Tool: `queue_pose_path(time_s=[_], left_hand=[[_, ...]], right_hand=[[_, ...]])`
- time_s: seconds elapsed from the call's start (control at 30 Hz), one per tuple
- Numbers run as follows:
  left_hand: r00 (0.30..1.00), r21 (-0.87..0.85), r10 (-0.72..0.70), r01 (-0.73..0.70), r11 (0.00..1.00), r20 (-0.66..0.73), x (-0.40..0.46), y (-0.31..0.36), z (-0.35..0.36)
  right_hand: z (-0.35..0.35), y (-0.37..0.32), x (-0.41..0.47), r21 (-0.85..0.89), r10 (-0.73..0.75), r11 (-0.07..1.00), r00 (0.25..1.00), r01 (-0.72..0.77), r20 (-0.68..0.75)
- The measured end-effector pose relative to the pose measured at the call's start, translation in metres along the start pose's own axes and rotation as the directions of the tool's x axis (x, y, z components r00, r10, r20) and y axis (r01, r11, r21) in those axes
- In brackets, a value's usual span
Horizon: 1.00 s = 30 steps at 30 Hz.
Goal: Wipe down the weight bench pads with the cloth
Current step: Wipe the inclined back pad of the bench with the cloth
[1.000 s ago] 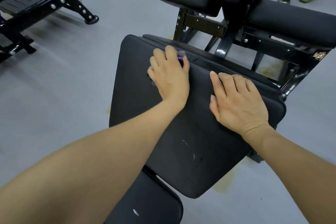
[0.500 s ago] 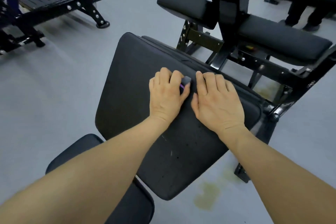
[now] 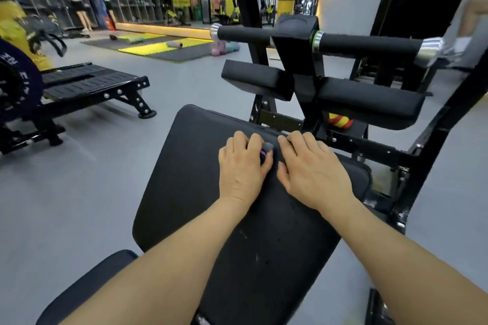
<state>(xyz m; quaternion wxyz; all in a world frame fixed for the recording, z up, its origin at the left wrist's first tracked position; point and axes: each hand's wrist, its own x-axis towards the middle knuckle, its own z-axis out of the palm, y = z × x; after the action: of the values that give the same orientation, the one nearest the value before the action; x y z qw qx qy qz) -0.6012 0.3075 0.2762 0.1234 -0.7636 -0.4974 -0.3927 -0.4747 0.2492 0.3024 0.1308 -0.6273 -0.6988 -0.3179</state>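
Hands on black pad [image 3: 184,166], scuffed, white-flecked.
Left hand [image 3: 244,169] fingers curled over small grey-purple cloth [image 3: 266,149]; right hand [image 3: 314,171] flat, fingers straight. View raised since earlier; hands unmoved.

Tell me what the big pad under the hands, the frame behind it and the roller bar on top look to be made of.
Big pad: probably black vinyl or faux leather over foam; matte, faintly sheened, with pale scuffs near its lower end.
Frame: looks like black painted steel; glossy, hard-edged, bolted.
Roller bar: seemingly dull black foam sleeves, with shiny metal end caps.
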Motion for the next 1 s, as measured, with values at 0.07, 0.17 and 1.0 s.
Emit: queue_pose_path(time_s=[0.07,0.17,1.0], left_hand=[[1.000,0.001,0.012,-0.012,1.000,0.004,0.000,0.000,-0.001],[0.999,-0.034,0.032,-0.032,0.999,-0.007,0.001,-0.001,-0.005],[0.994,-0.044,0.087,-0.084,0.995,0.060,0.024,0.022,-0.007]], right_hand=[[0.002,0.000,0.000,-0.014,0.001,1.000,1.000,-0.002,-0.031],[0.003,0.001,-0.004,-0.012,0.024,1.000,0.997,-0.025,-0.070],[0.011,0.006,-0.048,0.033,0.388,0.912,0.836,-0.408,-0.388]])
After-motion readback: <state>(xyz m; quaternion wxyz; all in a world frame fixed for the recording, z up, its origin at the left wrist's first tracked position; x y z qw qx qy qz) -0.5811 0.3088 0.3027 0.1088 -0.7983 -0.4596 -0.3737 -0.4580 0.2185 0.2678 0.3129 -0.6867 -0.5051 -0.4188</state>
